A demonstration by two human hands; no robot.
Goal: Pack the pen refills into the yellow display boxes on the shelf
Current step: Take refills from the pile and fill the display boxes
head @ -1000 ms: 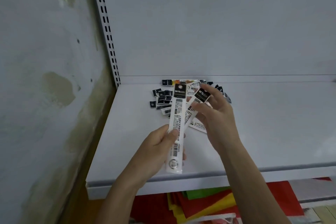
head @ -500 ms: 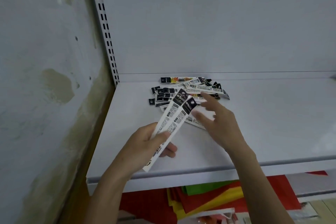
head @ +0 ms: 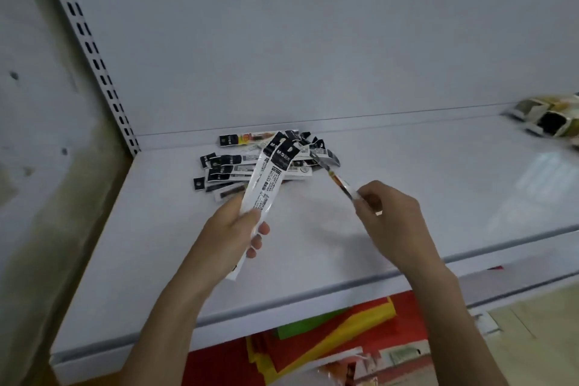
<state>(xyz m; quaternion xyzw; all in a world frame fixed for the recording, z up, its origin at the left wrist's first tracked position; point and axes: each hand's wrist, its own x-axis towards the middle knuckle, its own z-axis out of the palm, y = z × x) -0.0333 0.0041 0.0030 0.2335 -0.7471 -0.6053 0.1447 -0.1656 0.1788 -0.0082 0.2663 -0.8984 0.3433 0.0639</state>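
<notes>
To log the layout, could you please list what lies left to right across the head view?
Slotted white metal upright, left hand gripping white refill packets, right hand pinching one packet, blurred yellowish open boxes.

The refill packs (head: 266, 185) read "M&G" on black headers.

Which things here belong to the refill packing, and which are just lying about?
Job: left hand, gripping white-and-black refill packets; right hand, pinching one slim refill packet; loose packet pile on white metal shelf; blurred yellowish boxes, far right.
Lying about: red, yellow and green sheets below the shelf.
</notes>
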